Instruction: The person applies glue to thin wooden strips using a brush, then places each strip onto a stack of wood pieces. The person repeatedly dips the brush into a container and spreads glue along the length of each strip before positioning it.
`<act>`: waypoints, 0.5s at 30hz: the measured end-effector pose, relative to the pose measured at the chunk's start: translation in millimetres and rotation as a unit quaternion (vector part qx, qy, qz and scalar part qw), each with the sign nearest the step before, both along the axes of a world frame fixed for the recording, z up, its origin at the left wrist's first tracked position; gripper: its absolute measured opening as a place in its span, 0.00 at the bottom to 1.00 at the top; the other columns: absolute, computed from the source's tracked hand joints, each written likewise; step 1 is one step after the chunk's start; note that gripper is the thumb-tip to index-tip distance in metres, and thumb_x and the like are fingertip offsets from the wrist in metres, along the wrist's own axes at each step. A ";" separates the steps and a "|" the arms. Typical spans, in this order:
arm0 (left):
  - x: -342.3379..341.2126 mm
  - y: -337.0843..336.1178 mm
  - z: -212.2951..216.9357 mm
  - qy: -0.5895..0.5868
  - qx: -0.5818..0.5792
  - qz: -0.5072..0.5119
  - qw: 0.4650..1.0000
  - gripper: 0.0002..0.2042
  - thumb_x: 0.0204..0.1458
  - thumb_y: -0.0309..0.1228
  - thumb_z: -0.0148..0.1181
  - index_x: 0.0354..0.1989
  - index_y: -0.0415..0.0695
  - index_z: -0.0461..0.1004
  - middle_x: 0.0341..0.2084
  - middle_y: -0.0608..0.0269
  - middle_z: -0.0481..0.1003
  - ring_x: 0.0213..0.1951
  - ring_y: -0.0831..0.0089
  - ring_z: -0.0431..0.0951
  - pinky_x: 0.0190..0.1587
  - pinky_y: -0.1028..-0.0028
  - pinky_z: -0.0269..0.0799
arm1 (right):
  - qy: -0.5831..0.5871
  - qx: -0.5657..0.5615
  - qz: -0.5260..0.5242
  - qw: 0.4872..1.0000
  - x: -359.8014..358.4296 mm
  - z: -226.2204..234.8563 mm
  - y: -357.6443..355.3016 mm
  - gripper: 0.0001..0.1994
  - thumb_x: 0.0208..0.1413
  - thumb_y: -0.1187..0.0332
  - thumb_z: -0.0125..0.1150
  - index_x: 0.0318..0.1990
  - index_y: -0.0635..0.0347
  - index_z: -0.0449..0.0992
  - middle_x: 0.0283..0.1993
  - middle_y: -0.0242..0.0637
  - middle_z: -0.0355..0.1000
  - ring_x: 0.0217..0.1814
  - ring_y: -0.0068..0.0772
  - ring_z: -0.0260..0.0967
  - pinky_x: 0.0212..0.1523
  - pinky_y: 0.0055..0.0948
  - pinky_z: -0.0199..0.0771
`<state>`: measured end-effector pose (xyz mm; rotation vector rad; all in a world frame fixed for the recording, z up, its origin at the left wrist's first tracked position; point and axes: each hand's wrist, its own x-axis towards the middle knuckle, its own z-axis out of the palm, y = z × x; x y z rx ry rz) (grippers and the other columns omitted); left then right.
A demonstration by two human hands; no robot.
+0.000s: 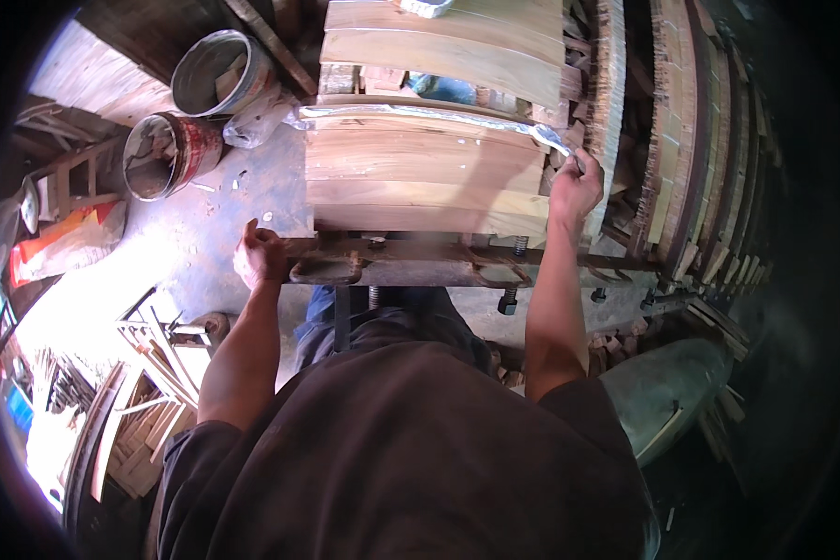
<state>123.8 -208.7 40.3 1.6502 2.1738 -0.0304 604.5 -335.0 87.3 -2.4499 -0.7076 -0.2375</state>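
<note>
A panel of pale wooden boards lies edge to edge in a rusty metal clamp frame in front of me. My left hand grips the left end of the frame's front bar, just beside the near left corner of the boards. My right hand is closed on the end of a long thin silvery strip that runs across the boards from left to right. Threaded bolts with nuts hang under the bar.
Two dirty metal buckets stand on the floor to the left. More curved wooden boards lie beyond the panel. Stacks of small wood pieces rise on the right. Wooden scraps and frames lie at lower left.
</note>
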 end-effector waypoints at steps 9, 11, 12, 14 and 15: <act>1.6 2.3 5.2 -0.024 -0.010 0.009 1.000 0.16 0.49 0.33 0.54 0.46 0.46 0.79 0.36 0.48 0.80 0.41 0.50 0.79 0.46 0.58 0.74 | 0.035 0.062 0.179 0.981 -128.5 9.4 87.3 0.12 0.50 0.81 0.60 0.42 0.57 0.76 0.37 0.44 0.72 0.38 0.47 0.73 0.38 0.40 0.74; 3.0 2.3 8.4 -0.019 -0.011 0.013 1.000 0.16 0.50 0.33 0.53 0.46 0.46 0.79 0.37 0.48 0.80 0.42 0.50 0.79 0.46 0.58 0.74 | 0.037 0.081 0.211 0.973 -151.2 7.8 105.2 0.13 0.49 0.81 0.60 0.42 0.56 0.76 0.37 0.42 0.73 0.38 0.46 0.73 0.38 0.39 0.74; 1.7 1.1 7.0 -0.021 -0.008 0.016 1.000 0.16 0.50 0.33 0.53 0.45 0.46 0.79 0.37 0.48 0.80 0.42 0.50 0.79 0.46 0.58 0.74 | 0.045 0.069 0.221 0.972 -163.1 9.3 112.8 0.13 0.49 0.81 0.60 0.42 0.56 0.76 0.37 0.42 0.73 0.39 0.46 0.73 0.38 0.39 0.75; 0.5 1.4 5.6 -0.024 -0.001 0.022 0.999 0.15 0.50 0.33 0.53 0.45 0.46 0.79 0.38 0.48 0.80 0.42 0.50 0.79 0.46 0.58 0.74 | 0.084 0.097 0.244 0.961 -184.5 12.9 128.0 0.12 0.50 0.82 0.61 0.42 0.57 0.77 0.38 0.41 0.74 0.42 0.46 0.74 0.42 0.38 0.74; 2.2 2.2 8.3 -0.023 0.003 0.015 1.000 0.15 0.50 0.33 0.53 0.45 0.46 0.79 0.38 0.48 0.80 0.42 0.49 0.79 0.46 0.57 0.74 | 0.106 0.104 0.252 0.956 -193.1 12.0 134.2 0.13 0.50 0.83 0.60 0.43 0.58 0.77 0.40 0.42 0.74 0.44 0.46 0.74 0.43 0.38 0.75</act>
